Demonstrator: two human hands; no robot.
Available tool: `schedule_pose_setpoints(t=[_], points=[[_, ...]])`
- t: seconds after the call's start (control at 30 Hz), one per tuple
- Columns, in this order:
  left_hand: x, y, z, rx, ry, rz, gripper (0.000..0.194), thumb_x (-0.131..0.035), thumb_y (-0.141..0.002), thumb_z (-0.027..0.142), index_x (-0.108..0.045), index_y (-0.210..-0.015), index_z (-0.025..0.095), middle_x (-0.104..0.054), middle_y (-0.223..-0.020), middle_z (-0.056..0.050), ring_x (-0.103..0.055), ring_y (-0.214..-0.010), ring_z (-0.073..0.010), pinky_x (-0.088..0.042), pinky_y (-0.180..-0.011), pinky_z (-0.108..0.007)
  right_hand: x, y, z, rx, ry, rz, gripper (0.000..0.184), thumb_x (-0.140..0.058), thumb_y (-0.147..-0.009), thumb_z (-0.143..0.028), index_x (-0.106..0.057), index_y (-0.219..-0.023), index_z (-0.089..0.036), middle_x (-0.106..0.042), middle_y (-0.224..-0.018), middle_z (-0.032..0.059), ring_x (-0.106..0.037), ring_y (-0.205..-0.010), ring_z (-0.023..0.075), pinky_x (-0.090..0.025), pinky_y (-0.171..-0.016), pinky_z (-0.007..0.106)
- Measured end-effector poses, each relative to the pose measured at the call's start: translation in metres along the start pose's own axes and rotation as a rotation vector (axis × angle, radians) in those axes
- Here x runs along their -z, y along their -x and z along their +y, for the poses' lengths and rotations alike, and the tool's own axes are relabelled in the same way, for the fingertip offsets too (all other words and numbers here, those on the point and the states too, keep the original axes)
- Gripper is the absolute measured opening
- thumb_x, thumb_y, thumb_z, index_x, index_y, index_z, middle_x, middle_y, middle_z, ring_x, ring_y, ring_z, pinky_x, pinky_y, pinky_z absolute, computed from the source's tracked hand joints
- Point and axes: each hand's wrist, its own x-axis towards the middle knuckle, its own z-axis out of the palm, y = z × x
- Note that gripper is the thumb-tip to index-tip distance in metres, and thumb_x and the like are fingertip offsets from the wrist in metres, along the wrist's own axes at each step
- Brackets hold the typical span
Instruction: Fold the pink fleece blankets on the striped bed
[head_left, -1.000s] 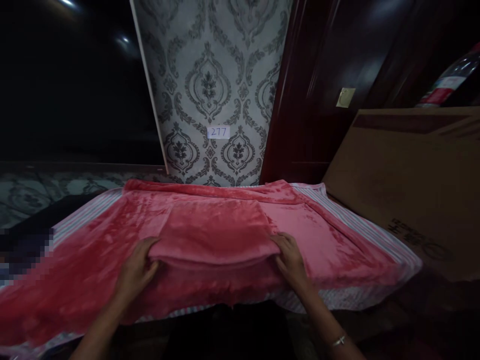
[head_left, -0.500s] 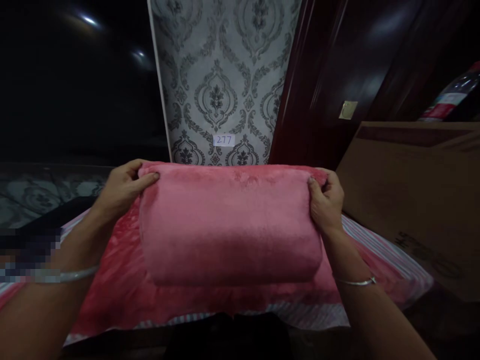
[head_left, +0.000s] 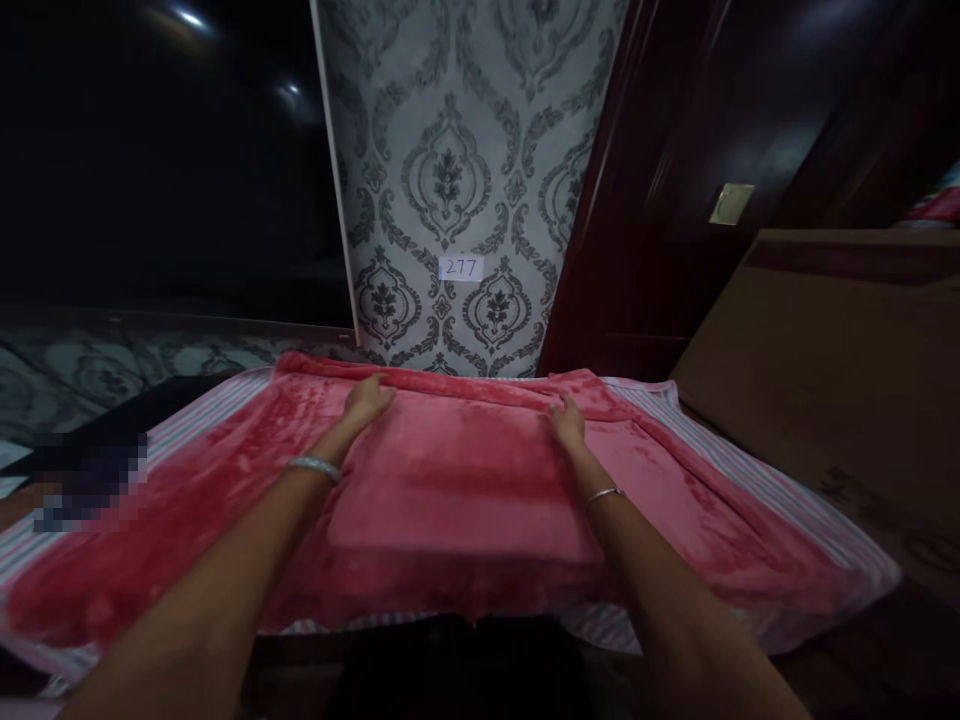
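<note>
Plush cloth (head_left: 457, 485), pinkish red, folded into a padded rectangle with softly rounded near corners, lies flat on the middle of a larger red plush blanket (head_left: 195, 520). From where I stand, its nap shows in patches: a deep red smear across the middle, paler pink along the near edge.

Left hand (head_left: 367, 402): at the far left corner of the folded cloth, fingers and thumb apart, reaching to the blanket's rolled far edge. Right hand (head_left: 568, 424): at the far right corner, fingers spread, laid on the plush. Wrists: broad silvery bangle (head_left: 315, 466) on the left, thin metal bracelet (head_left: 606, 494) on the right.

Under the blanket, a striped sheet (head_left: 712, 450), white, pink and blue-green, shows at both sides and in strips along the near edge.

Surroundings: grey damask wallpaper (head_left: 450, 170) in leafy medallions, with a paper label (head_left: 460, 268) inked "277"; glossy black screen (head_left: 165, 170) to the left; dark reddish panelling (head_left: 645, 200) with a brass-toned plate (head_left: 731, 204); brown cardboard carton (head_left: 840, 350), flat-sided, beside the sheet at right
</note>
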Motion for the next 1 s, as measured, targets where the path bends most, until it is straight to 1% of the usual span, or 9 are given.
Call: schedule_pose_setpoints(t=[0.1,0.17,0.2,0.27,0.37,0.47,0.6,0.87,1.0], points=[[-0.034,0.001,0.005,-0.096,-0.068,-0.154,0.048,-0.064,-0.091,0.033,-0.06,-0.137,0.021,-0.059,-0.144,-0.01,-0.051,-0.136,-0.0284,-0.035,-0.117,-0.045,-0.018,0.015,-0.013,0.109,0.147,-0.108,0.05,-0.048,-0.093,-0.035,-0.059,-0.138,-0.018,-0.051,-0.148,0.0165,-0.039,-0.141,0.0341,-0.031,-0.114,0.057],[-0.054,0.005,0.003,-0.17,-0.178,-0.26,0.054,-0.063,-0.091,0.039,-0.056,-0.142,0.024,-0.048,-0.154,-0.01,-0.038,-0.146,-0.0292,-0.021,-0.123,-0.051,-0.027,0.026,-0.019,0.203,0.341,-0.249,0.05,-0.046,-0.097,-0.037,-0.054,-0.145,-0.024,-0.043,-0.156,0.0117,-0.029,-0.147,0.0352,-0.023,-0.116,0.063],[-0.062,0.007,-0.001,-0.189,-0.243,-0.303,0.055,-0.059,-0.093,0.042,-0.053,-0.144,0.024,-0.044,-0.157,-0.011,-0.034,-0.149,-0.0306,-0.016,-0.123,-0.056,-0.031,0.032,-0.02,0.233,0.445,-0.324,0.049,-0.043,-0.1,-0.039,-0.052,-0.146,-0.026,-0.043,-0.157,0.0106,-0.028,-0.148,0.0358,-0.021,-0.116,0.065],[-0.076,0.011,-0.011,-0.189,-0.35,-0.357,0.056,-0.048,-0.097,0.045,-0.049,-0.148,0.022,-0.039,-0.159,-0.014,-0.03,-0.15,-0.0335,-0.014,-0.121,-0.063,-0.035,0.042,-0.014,0.243,0.589,-0.427,0.048,-0.04,-0.103,-0.041,-0.052,-0.146,-0.027,-0.045,-0.156,0.0094,-0.032,-0.146,0.0358,-0.022,-0.115,0.066],[-0.088,0.017,-0.026,-0.163,-0.392,-0.349,0.058,-0.038,-0.101,0.046,-0.042,-0.153,0.02,-0.036,-0.161,-0.017,-0.027,-0.151,-0.0339,-0.014,-0.12,-0.064,-0.037,0.052,0.001,0.24,0.663,-0.454,0.047,-0.039,-0.104,-0.042,-0.052,-0.147,-0.027,-0.045,-0.156,0.0079,-0.036,-0.144,0.0347,-0.025,-0.115,0.063],[-0.093,0.018,-0.035,-0.16,-0.428,-0.366,0.062,-0.032,-0.102,0.049,-0.036,-0.156,0.018,-0.032,-0.162,-0.016,-0.024,-0.153,-0.0318,-0.013,-0.122,-0.061,-0.04,0.054,0.011,0.241,0.676,-0.449,0.049,-0.036,-0.105,-0.044,-0.05,-0.148,-0.028,-0.044,-0.157,0.0059,-0.034,-0.145,0.0342,-0.027,-0.115,0.061],[-0.094,0.016,-0.037,-0.155,-0.452,-0.377,0.064,-0.029,-0.102,0.053,-0.035,-0.156,0.019,-0.032,-0.163,-0.015,-0.025,-0.153,-0.0299,-0.013,-0.122,-0.06,-0.041,0.052,0.01,0.213,0.709,-0.464,0.05,-0.031,-0.105,-0.046,-0.047,-0.15,-0.029,-0.043,-0.157,0.0027,-0.032,-0.146,0.0324,-0.026,-0.116,0.059],[-0.094,0.023,-0.033,-0.146,-0.468,-0.318,0.063,-0.031,-0.102,0.048,-0.036,-0.155,0.016,-0.033,-0.162,-0.016,-0.025,-0.152,-0.0309,-0.013,-0.123,-0.059,-0.036,0.054,0.0,0.188,0.729,-0.487,0.052,-0.029,-0.106,-0.046,-0.045,-0.152,-0.029,-0.039,-0.16,0.0022,-0.031,-0.147,0.0311,-0.026,-0.117,0.057],[-0.09,0.02,-0.025,-0.116,-0.454,-0.337,0.062,-0.032,-0.102,0.047,-0.036,-0.155,0.015,-0.031,-0.163,-0.016,-0.024,-0.153,-0.0289,-0.013,-0.123,-0.056,-0.035,0.053,0.001,0.193,0.761,-0.514,0.053,-0.027,-0.105,-0.045,-0.039,-0.155,-0.03,-0.037,-0.161,0.0019,-0.029,-0.149,0.0297,-0.025,-0.118,0.056]])
